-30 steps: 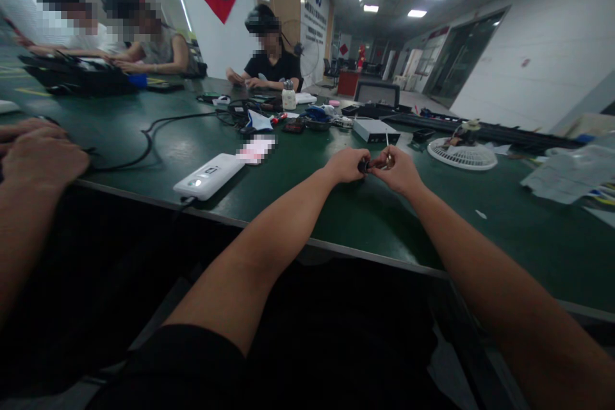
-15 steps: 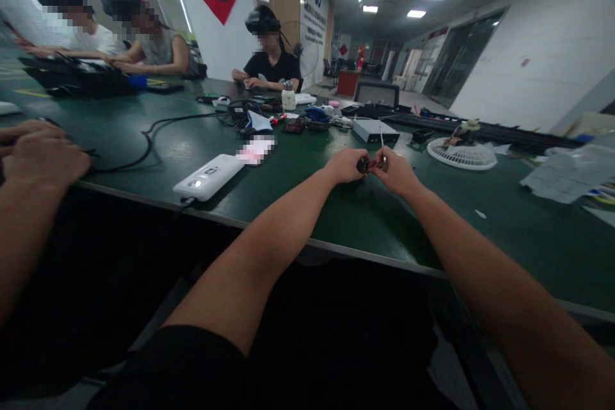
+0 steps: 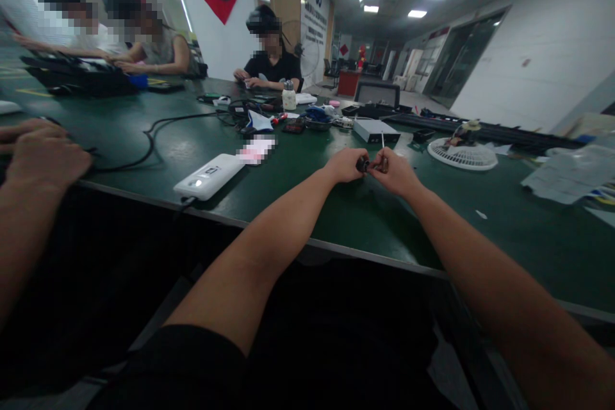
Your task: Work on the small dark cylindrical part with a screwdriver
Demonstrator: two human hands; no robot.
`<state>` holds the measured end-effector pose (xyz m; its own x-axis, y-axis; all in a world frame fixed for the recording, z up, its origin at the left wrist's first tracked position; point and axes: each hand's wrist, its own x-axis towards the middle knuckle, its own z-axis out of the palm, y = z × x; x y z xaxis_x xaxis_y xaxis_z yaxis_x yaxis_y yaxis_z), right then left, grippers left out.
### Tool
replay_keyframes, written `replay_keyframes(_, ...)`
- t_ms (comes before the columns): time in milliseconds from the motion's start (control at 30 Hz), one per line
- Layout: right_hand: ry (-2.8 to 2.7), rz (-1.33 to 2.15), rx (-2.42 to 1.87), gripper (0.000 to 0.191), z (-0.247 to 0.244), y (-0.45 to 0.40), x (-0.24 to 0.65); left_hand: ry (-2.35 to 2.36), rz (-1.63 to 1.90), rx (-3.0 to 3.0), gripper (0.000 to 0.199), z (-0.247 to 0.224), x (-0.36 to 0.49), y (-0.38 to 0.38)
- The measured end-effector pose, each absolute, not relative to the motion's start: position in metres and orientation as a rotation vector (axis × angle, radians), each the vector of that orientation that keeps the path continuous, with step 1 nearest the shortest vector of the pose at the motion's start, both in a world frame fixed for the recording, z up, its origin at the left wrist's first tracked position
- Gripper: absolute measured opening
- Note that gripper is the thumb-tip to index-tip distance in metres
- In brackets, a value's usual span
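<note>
Above the green table (image 3: pixel 283 182), my two hands meet a little right of the middle of the view. My left hand (image 3: pixel 344 164) is closed round a small dark round part (image 3: pixel 362 165), whose kind I cannot make out. Close against it, my right hand (image 3: pixel 393 170) is closed with fingers pinched at that part. A thin pale rod (image 3: pixel 382 139) sticks up from the right fingers, like the shaft of a tool; its lower end is hidden in the hand.
A white power bank-like device (image 3: pixel 210 177) with a cable lies to the left, beside a blurred bright screen. Behind my hands are a grey metal box (image 3: pixel 376 131) and a white fan grille (image 3: pixel 462 154). Another person's hands (image 3: pixel 45 150) rest at the left edge. Several people sit across.
Both hands stay almost in place, with only slight finger movement at the dark part. The whole view has shifted very slightly.
</note>
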<state>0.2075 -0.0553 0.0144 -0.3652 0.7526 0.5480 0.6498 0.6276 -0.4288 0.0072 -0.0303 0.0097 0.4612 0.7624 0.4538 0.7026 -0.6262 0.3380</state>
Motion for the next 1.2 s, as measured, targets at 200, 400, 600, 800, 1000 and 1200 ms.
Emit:
replay_keyframes(200,-2.086,0.092,-1.122,0.019,0.021,-0.062,0.206,1.305,0.964,2.553,0.034,0.008,0.004,-0.028)
replay_keyframes(400,-2.162,0.045,-1.063,0.01,0.017,-0.058,0.206,1.411,0.986,2.476,0.035,0.01,0.003,-0.029)
replay_keyframes(600,-2.22,0.109,-1.03,0.006,0.012,-0.057,0.206,1.474,1.039,2.424,0.035,0.011,0.003,-0.028)
replay_keyframes(800,-2.128,0.165,-1.025,0.005,0.011,-0.054,0.205,1.512,1.028,2.424,0.033,0.009,0.005,-0.029)
replay_keyframes(1000,-1.802,0.501,-0.867,0.036,0.015,-0.054,0.204,1.602,1.004,2.378,0.038,0.008,0.005,-0.026)
replay_keyframes(1200,-1.594,0.558,-0.906,0.06,0.022,-0.055,0.206,1.679,1.006,2.368,0.033,0.011,0.003,-0.03)
